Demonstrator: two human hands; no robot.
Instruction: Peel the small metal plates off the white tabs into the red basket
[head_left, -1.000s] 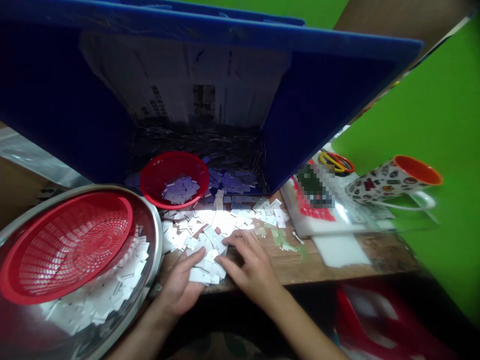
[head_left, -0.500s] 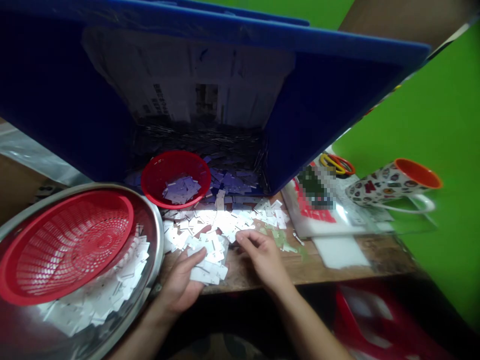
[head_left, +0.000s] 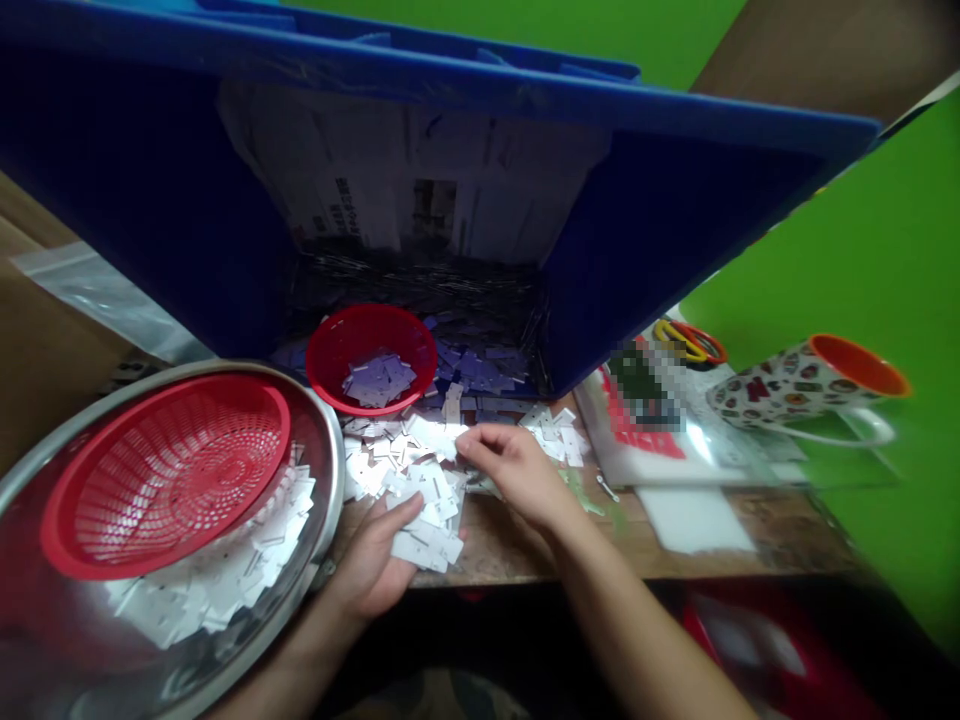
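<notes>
A heap of small white paper tags (head_left: 409, 455) lies on the wooden table (head_left: 525, 545) in front of a blue crate (head_left: 637, 230) tipped on its side. My left hand (head_left: 379, 565) rests palm up at the table's front edge, cupping a stack of white tags (head_left: 427, 535). My right hand (head_left: 514, 470) reaches forward into the heap, fingers curled over the tags; whether it has one pinched is hidden. A small red bowl (head_left: 371, 350) with a few tags sits at the crate's mouth.
A large steel basin (head_left: 319, 470) at the left holds a red colander (head_left: 165, 475) and more tags. To the right lie a plastic bag (head_left: 660, 430), a patterned mug (head_left: 810, 385) on its side, scissors (head_left: 690, 340) and a green wall. Something red sits below the table.
My right hand has moved forward and left, from the near edge of the heap into its middle. My left hand has stayed put with its stack. The view has shifted slightly.
</notes>
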